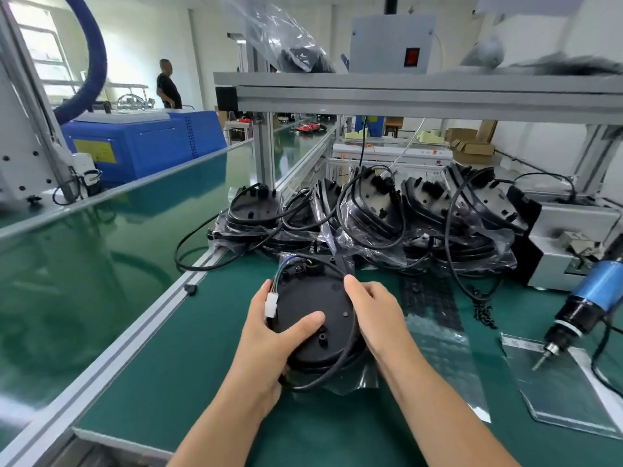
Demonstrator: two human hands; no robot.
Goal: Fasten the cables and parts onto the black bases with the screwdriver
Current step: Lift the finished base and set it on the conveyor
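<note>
A round black base (315, 299) lies in front of me on the green bench, and both hands grip it. My left hand (269, 335) holds its left side, thumb on top, with a white connector (271, 305) on coloured wires by the fingers. My right hand (377, 308) clasps the right rim. A black cable (332, 375) loops around the base's near edge. The blue electric screwdriver (583, 310) lies at the right, bit pointing down-left, touched by neither hand.
A heap of black bases with cables in plastic bags (387, 217) fills the back of the bench. Clear plastic bags (438, 335) lie right of the base. A green conveyor belt (84, 264) runs along the left. A grey machine (569, 244) stands at the right. A person stands far back.
</note>
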